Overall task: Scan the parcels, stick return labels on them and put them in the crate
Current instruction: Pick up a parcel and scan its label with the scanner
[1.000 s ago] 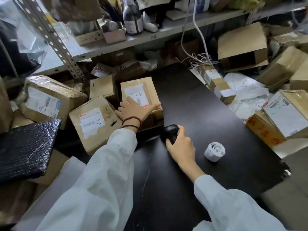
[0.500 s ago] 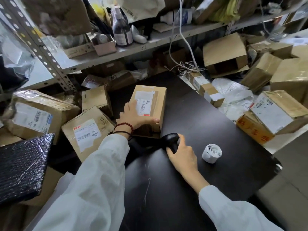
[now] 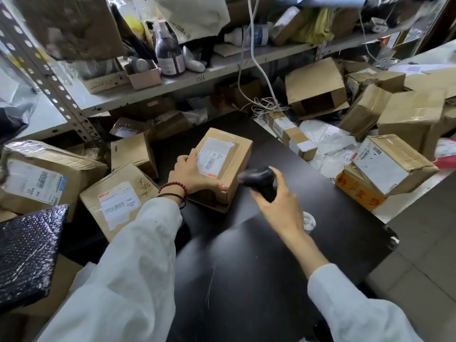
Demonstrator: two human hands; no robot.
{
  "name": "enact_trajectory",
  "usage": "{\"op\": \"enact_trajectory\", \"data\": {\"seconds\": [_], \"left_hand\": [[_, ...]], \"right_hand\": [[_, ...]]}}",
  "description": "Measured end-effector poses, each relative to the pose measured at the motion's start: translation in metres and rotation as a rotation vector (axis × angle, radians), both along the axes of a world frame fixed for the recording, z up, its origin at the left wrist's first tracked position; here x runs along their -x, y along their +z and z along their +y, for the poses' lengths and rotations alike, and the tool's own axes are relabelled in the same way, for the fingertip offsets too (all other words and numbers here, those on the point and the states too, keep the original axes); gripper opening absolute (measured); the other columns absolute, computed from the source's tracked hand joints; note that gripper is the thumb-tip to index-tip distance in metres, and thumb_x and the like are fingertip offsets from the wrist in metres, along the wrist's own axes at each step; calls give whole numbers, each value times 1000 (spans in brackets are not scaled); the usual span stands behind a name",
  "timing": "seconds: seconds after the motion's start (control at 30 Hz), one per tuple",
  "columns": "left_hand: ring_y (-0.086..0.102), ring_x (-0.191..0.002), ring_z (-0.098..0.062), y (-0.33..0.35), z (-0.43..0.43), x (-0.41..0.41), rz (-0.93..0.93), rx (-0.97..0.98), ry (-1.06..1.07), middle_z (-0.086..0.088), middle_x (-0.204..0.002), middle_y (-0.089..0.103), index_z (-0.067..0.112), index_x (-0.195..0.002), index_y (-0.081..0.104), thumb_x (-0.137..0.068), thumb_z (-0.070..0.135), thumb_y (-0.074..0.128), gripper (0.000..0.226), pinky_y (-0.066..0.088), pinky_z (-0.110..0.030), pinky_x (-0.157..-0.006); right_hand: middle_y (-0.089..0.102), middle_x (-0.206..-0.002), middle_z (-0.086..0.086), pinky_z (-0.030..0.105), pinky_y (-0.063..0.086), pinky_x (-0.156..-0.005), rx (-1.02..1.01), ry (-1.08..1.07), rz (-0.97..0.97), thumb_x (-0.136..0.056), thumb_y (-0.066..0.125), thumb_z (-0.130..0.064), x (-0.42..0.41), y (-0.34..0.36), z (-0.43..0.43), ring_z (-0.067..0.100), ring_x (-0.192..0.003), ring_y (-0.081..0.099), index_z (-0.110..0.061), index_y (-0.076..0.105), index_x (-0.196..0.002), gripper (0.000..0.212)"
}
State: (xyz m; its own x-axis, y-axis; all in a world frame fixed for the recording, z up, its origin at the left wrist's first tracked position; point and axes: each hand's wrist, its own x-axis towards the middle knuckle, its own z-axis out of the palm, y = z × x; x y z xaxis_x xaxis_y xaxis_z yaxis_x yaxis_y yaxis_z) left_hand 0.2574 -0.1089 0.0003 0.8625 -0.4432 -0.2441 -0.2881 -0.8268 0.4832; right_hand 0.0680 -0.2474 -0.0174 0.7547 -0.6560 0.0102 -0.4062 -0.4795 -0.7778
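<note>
Left hand (image 3: 191,175) grips taped cardboard parcel (image 3: 223,164), right hand (image 3: 277,201) curled round black plastic scanner (image 3: 259,178), matte tbl (image 3: 246,267).

The parcel (image 3: 229,154) rests on the table (image 3: 259,280), scanner (image 3: 256,177) just right of it, label roll (image 3: 309,222) further right.

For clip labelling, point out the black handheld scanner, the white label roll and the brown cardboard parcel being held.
black handheld scanner (image 3: 256,176), head view, on its rounded head
white label roll (image 3: 309,222), head view, its visible rim
brown cardboard parcel (image 3: 239,155), head view, its bare top
</note>
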Motion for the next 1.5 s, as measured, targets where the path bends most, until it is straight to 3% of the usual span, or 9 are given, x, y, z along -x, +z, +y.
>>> {"op": "enact_trajectory", "data": {"seconds": [0.27,0.6,1.03,1.2,1.33,1.5], "left_hand": [[26,-131,-27,13,-21,15,-371,-185,-320,5,-152,17,32,-150,3,-45,76,75,134,27,-45,-102],[30,-127,-25,15,-23,40,-461,-198,-403,11,-153,13,36,-150,1,-42,70,80,138,34,-43,-99],[16,-137,-24,17,-28,51,-513,-262,-393,7,-155,12,34,-150,-4,-42,69,80,141,22,-43,-105],[20,-135,-25,12,-29,54,-457,-294,-322,2,-154,9,29,-150,-5,-42,82,70,142,24,-46,-106],[30,-126,-32,7,-21,60,-411,-304,-175,-8,-149,16,39,-148,6,-47,92,54,123,28,-46,-100],[35,-126,-35,-10,4,76,-263,-311,-5,-14,-142,27,47,-145,15,-63,92,36,96,26,-50,-105]], "right_hand": [[68,-113,0,39,51,-82,143,137,-50,-87,61,-50,15,39,-17,31,-104,62,-47,26,-142,65],[69,-111,5,33,47,-75,133,92,-76,-88,63,-45,32,31,-9,31,-100,64,-41,29,-145,67],[69,-114,2,37,51,-80,171,56,-113,-87,63,-46,53,40,-3,30,-102,64,-44,28,-144,67],[69,-113,3,40,53,-82,153,14,-85,-87,63,-48,61,37,-6,30,-105,63,-45,29,-143,65],[69,-111,5,39,53,-83,87,-28,-12,-87,61,-50,62,22,-10,29,-101,65,-40,33,-141,61],[67,-107,4,39,53,-83,-49,-48,85,-86,62,-46,60,-5,-6,27,-97,65,-37,33,-134,57]]}}
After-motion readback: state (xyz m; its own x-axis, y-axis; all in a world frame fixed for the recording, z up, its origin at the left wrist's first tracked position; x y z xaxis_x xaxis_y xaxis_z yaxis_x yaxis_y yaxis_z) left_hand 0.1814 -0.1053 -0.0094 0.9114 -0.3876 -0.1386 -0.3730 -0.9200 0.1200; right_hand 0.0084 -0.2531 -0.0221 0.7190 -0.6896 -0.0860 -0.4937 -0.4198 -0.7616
